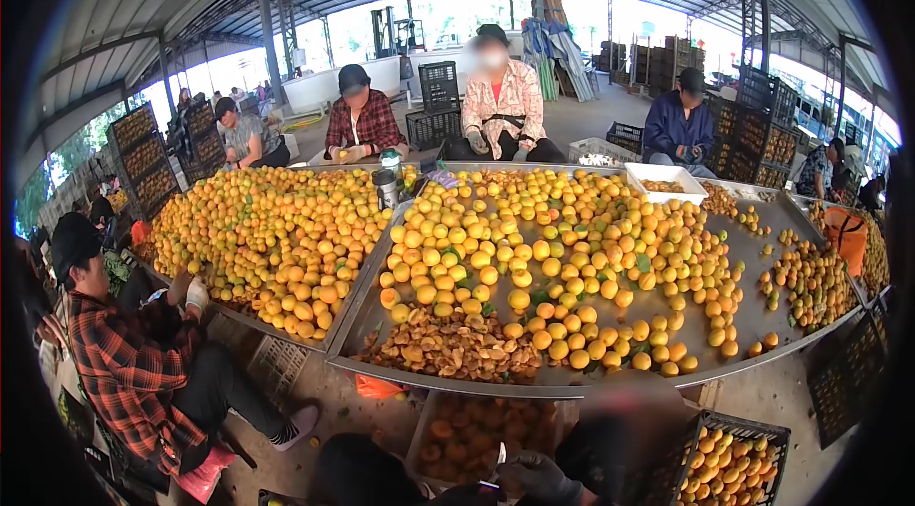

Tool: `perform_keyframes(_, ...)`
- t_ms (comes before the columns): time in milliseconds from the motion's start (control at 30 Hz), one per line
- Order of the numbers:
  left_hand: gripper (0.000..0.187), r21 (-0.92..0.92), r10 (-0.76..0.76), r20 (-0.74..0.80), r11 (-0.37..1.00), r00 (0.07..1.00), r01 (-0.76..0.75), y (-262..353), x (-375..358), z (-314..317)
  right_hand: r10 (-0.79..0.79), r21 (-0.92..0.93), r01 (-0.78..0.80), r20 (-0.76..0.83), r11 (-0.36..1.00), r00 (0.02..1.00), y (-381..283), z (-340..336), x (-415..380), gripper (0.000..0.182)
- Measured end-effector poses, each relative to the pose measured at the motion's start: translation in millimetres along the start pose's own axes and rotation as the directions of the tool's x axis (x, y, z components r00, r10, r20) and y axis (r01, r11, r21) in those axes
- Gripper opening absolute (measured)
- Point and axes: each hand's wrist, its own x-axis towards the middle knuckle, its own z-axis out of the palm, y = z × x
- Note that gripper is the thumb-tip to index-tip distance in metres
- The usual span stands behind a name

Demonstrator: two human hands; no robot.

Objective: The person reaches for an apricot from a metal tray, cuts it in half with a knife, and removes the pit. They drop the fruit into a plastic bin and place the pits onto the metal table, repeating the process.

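Note:
At the bottom edge, my right hand, in a dark grey glove, is closed around a small knife with its short blade pointing up. Dark and mostly cut off by the frame, my left hand is close beside it; its fingers and anything in them cannot be made out. Just beyond both hands, a crate holds halved orange fruit. A black crate of whole orange-yellow fruit stands to the right.
A metal table bears heaps of fruit, a pile of brown pits or scraps and a white tray. A co-worker in plaid sits at left; several others sit across the table. Stacked crates stand behind.

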Motion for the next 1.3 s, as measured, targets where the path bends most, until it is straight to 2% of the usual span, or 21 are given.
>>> perform_keyframes(133,0.049,-0.286,-0.253,-0.015,0.928,0.967,0.238,-0.8,-1.2,-1.1,-0.255,0.342,0.222,0.056,0.913,0.965,43.6,-1.8,14.2,0.029)
perform_keyframes(167,0.049,-0.287,-0.258,-0.018,0.927,0.966,0.242,30.8,3.6,-13.6,-0.239,-0.094,0.239,0.012,0.967,0.971,54.7,-9.0,20.1,0.024)
perform_keyframes(200,0.052,-0.015,-0.212,0.101,0.977,0.972,0.215,63.6,9.2,-27.9,-0.24,-0.512,0.189,-0.035,0.838,0.97,65.6,-17.2,22.6,0.021)
perform_keyframes(233,0.055,0.247,-0.201,0.229,0.958,0.953,0.143,85.0,9.6,-35.4,-0.227,-0.509,0.178,-0.034,0.842,0.973,63.5,-21.5,20.2,0.021)
perform_keyframes(267,0.055,0.24,-0.213,0.229,0.958,0.95,0.157,75.3,5.1,-32.4,-0.247,-0.495,0.226,0.023,0.839,0.969,53.3,-24.6,19.3,0.021)
perform_keyframes(333,0.036,0.24,0.246,0.035,0.939,0.969,-0.247,37.9,2.7,-26.2,-0.292,-0.277,0.315,0.122,0.908,0.949,26.9,-16.2,20.6,0.028)
perform_keyframes(367,0.036,0.226,0.225,0.04,0.947,0.974,-0.228,18.8,9.7,-25.2,-0.305,-0.005,0.307,0.105,0.952,0.947,22.9,-10.4,20.2,0.033)
perform_keyframes(400,0.024,0.174,0.468,0.029,0.868,0.883,-0.465,-2.8,15.9,-23.5,-0.309,0.273,0.28,0.069,0.92,0.949,21.7,-2.6,17.2,0.038)
perform_keyframes(433,0.016,0.119,0.671,-0.001,0.736,0.742,-0.666,-13.7,9.6,-19.5,-0.286,0.215,0.267,0.061,0.939,0.956,0.1,9.2,16.1,0.044)
perform_keyframes(467,0.011,0.296,0.637,0.1,0.714,0.764,-0.634,4.3,0.6,-29.6,-0.25,0.164,0.239,0.05,0.957,0.967,-20.8,20.0,14.6,0.05)
perform_keyframes(500,0.011,0.46,0.588,0.203,0.648,0.783,-0.607,19.7,3.9,-44.6,-0.138,0.412,0.117,0.02,0.904,0.99,-20.0,20.6,17.5,0.055)
perform_keyframes(533,0.014,0.112,0.237,0.027,0.965,0.971,-0.239,24.9,6.1,-47.6,-0.146,0.464,0.135,-0.013,0.875,0.989,-19.8,22.9,18.8,0.056)
perform_keyframes(567,0.018,-0.295,-0.229,0.025,0.928,0.973,0.226,24.7,-1.5,-42.8,0.004,0.28,0.024,-0.1,0.96,0.995,-18.0,17.1,14.5,0.057)
perform_keyframes(633,0.022,-0.226,-0.279,-0.039,0.938,0.959,0.264,60.0,4.3,-53.5,-0.108,0.018,0.11,-0.079,0.994,0.991,-14.3,17.2,9.7,0.058)
perform_keyframes(700,0.027,-0.149,-0.302,-0.12,0.947,0.946,0.284,67.1,3.1,-53.4,-0.129,-0.027,0.128,-0.063,0.991,0.99,-25.4,23.4,4.5,0.059)
perform_keyframes(767,0.035,0.054,-0.109,-0.206,0.991,0.972,0.123,59.1,-1.5,-46.9,-0.145,-0.073,0.142,-0.044,0.987,0.988,-23.3,25.5,0.0,0.059)
perform_keyframes(833,0.034,0.113,-0.104,-0.209,0.985,0.972,0.129,62.4,-3.0,-41.4,-0.279,-0.409,0.233,-0.055,0.882,0.959,-15.7,24.0,-1.6,0.06)
perform_keyframes(967,0.03,0.412,-0.038,-0.215,0.903,0.976,0.126,59.0,-5.7,-31.8,-0.128,-0.39,0.103,-0.04,0.915,0.991,-17.4,27.3,-6.1,0.059)
perform_keyframes(1067,0.025,0.485,0.025,-0.243,0.869,0.97,0.099,55.8,-8.4,-28.3,0.092,-0.005,-0.092,-0.044,0.996,0.995,-18.0,31.4,-9.5,0.058)
perform_keyframes(1133,0.025,0.505,0.067,-0.233,0.861,0.97,0.062,56.9,-5.9,-28.5,-0.152,-0.537,0.095,-0.063,0.838,0.986,-17.5,35.2,-8.8,0.054)
perform_keyframes(1300,0.024,0.628,0.205,-0.187,0.777,0.961,-0.043,51.9,-6.8,-26.3,-0.188,-0.552,0.119,-0.071,0.826,0.98,-4.0,33.3,-5.1,0.053)
